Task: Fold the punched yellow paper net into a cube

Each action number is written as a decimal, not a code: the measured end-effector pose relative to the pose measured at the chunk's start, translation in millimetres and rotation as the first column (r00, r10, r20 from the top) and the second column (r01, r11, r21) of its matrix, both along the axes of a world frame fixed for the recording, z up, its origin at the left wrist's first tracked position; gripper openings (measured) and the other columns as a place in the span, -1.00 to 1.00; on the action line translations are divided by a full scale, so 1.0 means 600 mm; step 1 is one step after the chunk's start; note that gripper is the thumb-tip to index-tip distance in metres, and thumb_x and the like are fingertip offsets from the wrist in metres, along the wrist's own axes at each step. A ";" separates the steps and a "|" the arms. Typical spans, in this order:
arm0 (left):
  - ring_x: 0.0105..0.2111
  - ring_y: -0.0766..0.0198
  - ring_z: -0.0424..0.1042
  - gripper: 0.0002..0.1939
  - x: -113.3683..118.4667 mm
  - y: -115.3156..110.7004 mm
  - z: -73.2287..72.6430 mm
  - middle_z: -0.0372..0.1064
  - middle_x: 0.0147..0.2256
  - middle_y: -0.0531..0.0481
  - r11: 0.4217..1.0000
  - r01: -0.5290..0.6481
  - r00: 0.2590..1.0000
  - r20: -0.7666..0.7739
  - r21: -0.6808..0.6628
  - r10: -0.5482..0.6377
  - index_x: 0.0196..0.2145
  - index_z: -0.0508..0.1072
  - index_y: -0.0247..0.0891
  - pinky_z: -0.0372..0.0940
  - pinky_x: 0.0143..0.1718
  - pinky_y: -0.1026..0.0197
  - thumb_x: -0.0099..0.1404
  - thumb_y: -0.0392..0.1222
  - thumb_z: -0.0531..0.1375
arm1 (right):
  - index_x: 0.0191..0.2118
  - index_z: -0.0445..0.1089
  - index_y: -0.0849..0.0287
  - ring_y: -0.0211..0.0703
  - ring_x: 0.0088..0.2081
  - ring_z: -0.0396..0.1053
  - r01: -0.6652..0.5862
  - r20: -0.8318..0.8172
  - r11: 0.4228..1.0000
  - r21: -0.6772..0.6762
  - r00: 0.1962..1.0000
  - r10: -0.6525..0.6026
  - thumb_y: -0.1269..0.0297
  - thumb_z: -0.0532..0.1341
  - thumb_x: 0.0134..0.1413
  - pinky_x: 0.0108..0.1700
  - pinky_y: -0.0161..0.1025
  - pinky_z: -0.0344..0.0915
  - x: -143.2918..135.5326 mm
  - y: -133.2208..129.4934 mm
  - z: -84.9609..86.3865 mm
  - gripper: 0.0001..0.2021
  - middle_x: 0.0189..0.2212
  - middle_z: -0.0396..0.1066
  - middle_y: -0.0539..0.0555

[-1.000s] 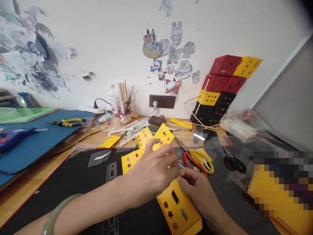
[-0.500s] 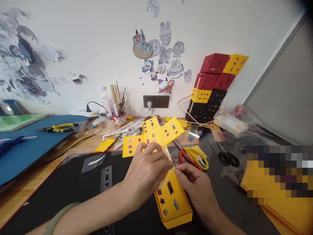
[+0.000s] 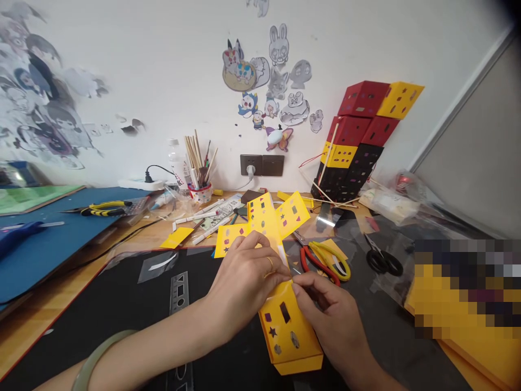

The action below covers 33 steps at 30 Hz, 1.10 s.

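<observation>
A yellow card box cutout, pierced with small shapes such as stars and rectangles, lies partly folded before me. Its far panels spread out flat, while the near end has its edges bent. My left hand arches over the middle of the card, fingers bent and fingertips pressed together at a fold. Close beside it, my right hand pinches the card's right edge between thumb and index finger. The fingertips of both hands nearly meet there, and the fold beneath them is partly hidden.
Scissors with red and yellow handles and black scissors lie to the right. A clear stencil ruler is left of my arm. Behind stand stacked red, yellow and black boxes and a cup of sticks.
The view has shifted slightly. The card's far panels have swung a little to the right, and my fingertips have stayed close together at the fold.
</observation>
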<state>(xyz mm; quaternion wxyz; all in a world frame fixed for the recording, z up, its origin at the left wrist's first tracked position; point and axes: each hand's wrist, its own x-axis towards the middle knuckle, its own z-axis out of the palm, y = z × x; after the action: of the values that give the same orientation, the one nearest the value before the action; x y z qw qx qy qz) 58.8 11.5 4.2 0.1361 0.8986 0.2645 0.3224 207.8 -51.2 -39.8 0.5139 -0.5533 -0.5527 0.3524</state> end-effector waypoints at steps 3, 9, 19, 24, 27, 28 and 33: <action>-0.28 0.17 0.18 -0.87 0.000 0.000 -0.001 0.44 -0.41 0.04 1.000 0.004 1.000 0.021 -0.014 -0.003 -0.39 0.48 -0.22 0.13 -0.21 0.06 0.25 -0.30 0.13 | -0.42 0.40 0.16 -0.21 -0.43 0.38 0.004 -0.021 1.000 -0.016 1.000 -0.004 0.26 0.15 0.01 -0.39 -0.36 0.32 -0.001 0.000 0.001 -0.88 -0.48 0.42 0.02; -0.30 0.20 0.19 -0.88 0.005 -0.001 -0.009 0.43 -0.40 0.05 0.999 0.020 0.993 0.114 -0.049 -0.014 -0.39 0.47 -0.21 0.15 -0.25 0.10 0.24 -0.31 0.14 | -0.41 0.40 0.14 -0.21 -0.41 0.39 -0.001 -0.074 1.000 -0.020 0.997 -0.001 0.27 0.15 0.01 -0.40 -0.38 0.31 0.003 -0.005 0.006 -0.89 -0.48 0.42 0.00; -0.31 0.23 0.20 -0.90 0.010 -0.009 -0.012 0.40 -0.42 0.08 0.991 -0.004 0.985 0.172 -0.131 0.027 -0.42 0.46 -0.23 0.14 -0.26 0.14 0.17 -0.38 0.19 | -0.43 0.41 0.15 -0.23 -0.45 0.37 0.000 -0.135 0.999 -0.034 0.991 -0.005 0.24 0.17 -0.01 -0.48 -0.41 0.28 0.003 -0.004 0.008 -0.88 -0.52 0.41 -0.01; -0.31 0.22 0.20 -0.91 0.012 -0.008 -0.017 0.40 -0.41 0.07 0.992 -0.008 0.983 0.180 -0.124 0.030 -0.42 0.46 -0.22 0.13 -0.26 0.13 0.20 -0.34 0.18 | -0.41 0.41 0.15 -0.23 -0.43 0.38 -0.002 -0.139 0.999 -0.036 0.990 -0.003 0.23 0.18 -0.01 -0.45 -0.42 0.29 0.005 -0.004 0.004 -0.88 -0.52 0.39 -0.02; -0.31 0.22 0.20 -0.91 0.012 -0.005 -0.019 0.41 -0.42 0.08 0.992 -0.009 0.983 0.183 -0.123 0.032 -0.41 0.47 -0.21 0.13 -0.27 0.13 0.20 -0.33 0.18 | -0.40 0.41 0.13 -0.23 -0.41 0.39 -0.003 -0.139 0.999 -0.040 0.990 -0.003 0.23 0.18 0.01 -0.43 -0.42 0.30 0.007 -0.004 0.001 -0.88 -0.49 0.40 -0.02; -0.31 0.22 0.20 -0.91 0.011 -0.004 -0.019 0.41 -0.41 0.08 0.992 -0.009 0.983 0.183 -0.124 0.032 -0.41 0.47 -0.21 0.13 -0.27 0.13 0.20 -0.33 0.18 | -0.39 0.41 0.13 -0.23 -0.40 0.39 -0.004 -0.137 0.999 -0.044 0.991 -0.002 0.22 0.17 0.01 -0.43 -0.42 0.30 0.008 -0.004 0.000 -0.88 -0.49 0.40 -0.02; -0.30 0.22 0.20 -0.89 0.009 0.000 -0.018 0.42 -0.38 0.10 0.994 -0.006 0.987 0.161 -0.108 0.023 -0.38 0.48 -0.19 0.14 -0.26 0.13 0.21 -0.35 0.17 | -0.37 0.41 0.11 -0.23 -0.40 0.39 0.002 -0.124 0.998 -0.057 0.992 -0.009 0.20 0.17 0.02 -0.45 -0.43 0.30 0.009 -0.004 -0.001 -0.87 -0.49 0.40 -0.03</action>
<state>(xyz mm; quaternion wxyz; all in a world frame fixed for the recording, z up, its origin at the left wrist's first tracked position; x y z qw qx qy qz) 64.0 11.5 -6.4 0.2030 0.8589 0.2760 0.3808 213.2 -53.8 -40.5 0.5322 -0.5464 -0.5080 0.4003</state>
